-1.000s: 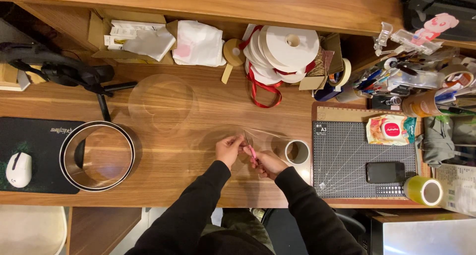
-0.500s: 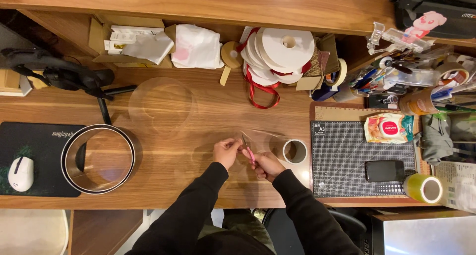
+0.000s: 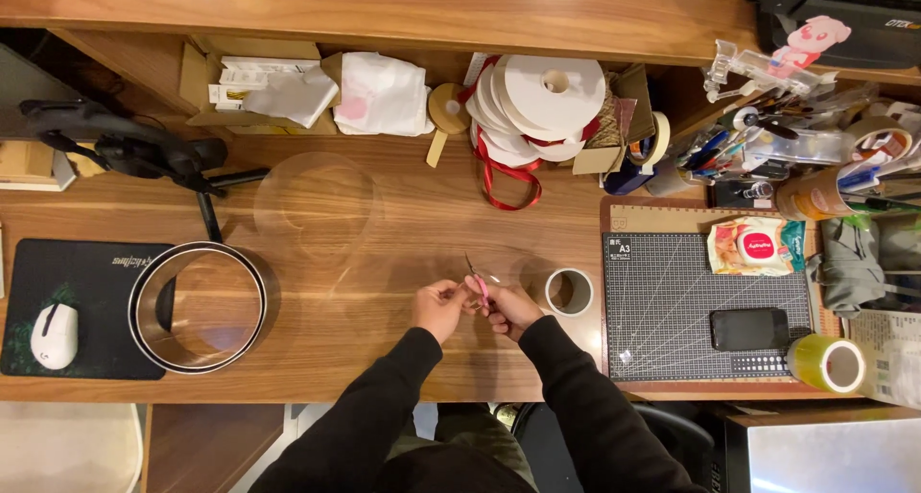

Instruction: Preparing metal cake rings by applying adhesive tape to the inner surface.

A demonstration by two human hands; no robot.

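Pink-handled scissors [image 3: 477,280], gripped in right hand [image 3: 508,304] over wooden desk [image 3: 403,215]; left hand [image 3: 438,306] pinches clear film [image 3: 494,263], barely visible. Risk: film likely slips or buckles, and blades near left fingertips could nick them.

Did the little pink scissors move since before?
Cannot tell: the pink scissors remain just left of the tape roll, between both hands, as before.

A smooth brown wooden desk [image 3: 403,215] carries a glossy round metal ring [image 3: 200,307], a matt grey gridded cutting mat [image 3: 672,301] and white paper-like tape rolls [image 3: 542,105]
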